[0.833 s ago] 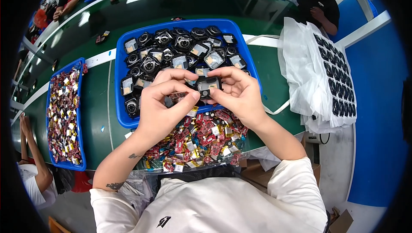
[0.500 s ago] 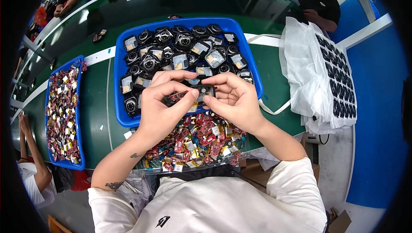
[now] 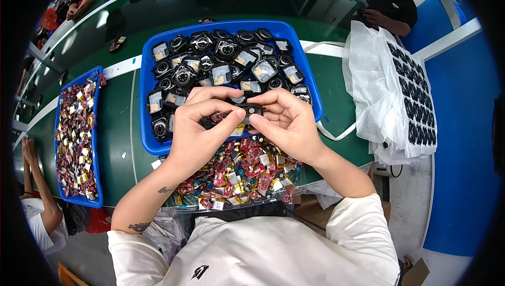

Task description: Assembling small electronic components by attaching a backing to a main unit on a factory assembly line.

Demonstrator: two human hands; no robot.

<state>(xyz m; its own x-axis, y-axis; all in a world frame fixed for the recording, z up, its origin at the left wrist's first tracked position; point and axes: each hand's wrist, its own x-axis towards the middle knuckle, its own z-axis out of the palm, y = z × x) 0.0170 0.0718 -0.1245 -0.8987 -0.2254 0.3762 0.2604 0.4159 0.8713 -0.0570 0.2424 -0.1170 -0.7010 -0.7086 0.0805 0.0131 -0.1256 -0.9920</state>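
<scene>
Over the near edge of the blue tray, both hands pinch a small black watch case (image 3: 254,109). My left hand (image 3: 197,124) has its thumb at the case's left side, with its fingers curled behind. A red circuit board (image 3: 219,116) shows between that thumb and the fingers; whether it is joined to the case I cannot tell. My right hand (image 3: 290,123) presses its thumb on the lower edge, the other fingers bent behind. Black watch cases (image 3: 226,49), some with round backs up and others showing pale insides, fill the tray. Beneath my hands lie red boards and small batteries (image 3: 252,173).
The blue tray (image 3: 310,83) rests on a green table (image 3: 118,107). Another blue tray (image 3: 97,128) of boards and batteries stands left. At right, white sheeting (image 3: 363,75) lies beside rows of black parts (image 3: 418,96). Co-workers sit at the left and far side.
The watch case has tilted slightly between my fingers, showing less of its face. Small pieces on the far green surface have shifted a little left. The far-right co-worker's hand has moved left.
</scene>
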